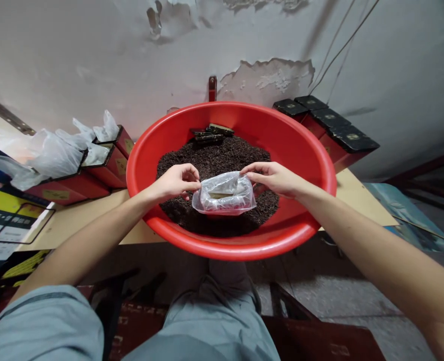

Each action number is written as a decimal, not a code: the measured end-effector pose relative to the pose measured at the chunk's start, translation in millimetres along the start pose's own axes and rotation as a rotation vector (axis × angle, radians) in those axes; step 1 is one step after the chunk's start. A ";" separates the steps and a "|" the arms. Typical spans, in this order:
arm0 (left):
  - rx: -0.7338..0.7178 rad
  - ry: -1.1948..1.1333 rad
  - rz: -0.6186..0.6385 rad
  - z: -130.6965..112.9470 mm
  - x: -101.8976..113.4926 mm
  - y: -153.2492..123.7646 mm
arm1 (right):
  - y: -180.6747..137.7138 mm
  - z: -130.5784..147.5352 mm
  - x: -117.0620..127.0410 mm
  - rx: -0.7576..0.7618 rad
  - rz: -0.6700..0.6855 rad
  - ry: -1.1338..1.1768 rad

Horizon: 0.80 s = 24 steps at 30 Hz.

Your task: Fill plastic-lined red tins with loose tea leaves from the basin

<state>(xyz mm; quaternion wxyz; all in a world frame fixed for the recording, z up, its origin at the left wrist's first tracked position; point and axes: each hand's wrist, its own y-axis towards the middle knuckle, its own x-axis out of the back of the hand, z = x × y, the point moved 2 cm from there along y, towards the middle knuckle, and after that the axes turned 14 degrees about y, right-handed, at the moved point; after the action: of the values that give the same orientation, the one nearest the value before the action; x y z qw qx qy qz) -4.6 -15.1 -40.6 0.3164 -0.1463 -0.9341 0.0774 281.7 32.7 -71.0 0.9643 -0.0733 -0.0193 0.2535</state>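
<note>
A clear plastic bag (227,204) lines a small box whose red side shows just below it, with the bag's mouth spread open and folded outward. My left hand (177,181) pinches the bag's left edge between thumb and fingers. At the far right corner, my right hand (272,178) grips the bag's rim with its fingertips. Both hands are over a large red basin (229,250) holding dark, dry loose leaves (225,153) that look like tea. Several dark lids (213,132) lie on the leaves at the back. The bag's contents are hard to make out.
On the left stand red boxes (111,168) with plastic bags (61,150) sticking out, beside a printed carton (3,215). Red boxes with black lids (342,128) stand at the right. The basin rests on a pale tabletop (368,200) against a peeling wall (105,60).
</note>
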 end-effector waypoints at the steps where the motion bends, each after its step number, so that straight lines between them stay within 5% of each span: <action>1: 0.002 0.027 -0.025 -2.1 -1.2 -0.1 | 1.5 -0.6 -1.4 0.002 -0.023 -0.005; 7: 0.115 0.096 -0.114 -2.2 -4.5 9.9 | 9.8 -10.4 -5.4 0.065 -0.156 -0.117; 12: 0.212 0.140 0.053 10.1 -10.0 23.2 | 15.4 -20.4 -8.1 0.180 -0.165 -0.377; 19: 0.263 0.330 0.261 22.3 -34.3 19.8 | 9.9 -18.8 -20.1 0.155 -0.088 -0.690; 24: 0.360 -0.012 0.442 18.0 -16.7 5.4 | -6.7 -8.8 -13.8 -0.294 -0.008 -0.276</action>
<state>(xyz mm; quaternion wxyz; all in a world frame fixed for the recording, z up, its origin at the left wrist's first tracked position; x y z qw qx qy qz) -1.8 -16.4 -65.6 0.3071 -0.2875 -0.8526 0.3101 273.7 19.0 -78.7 0.9325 -0.1776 -0.1883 0.2518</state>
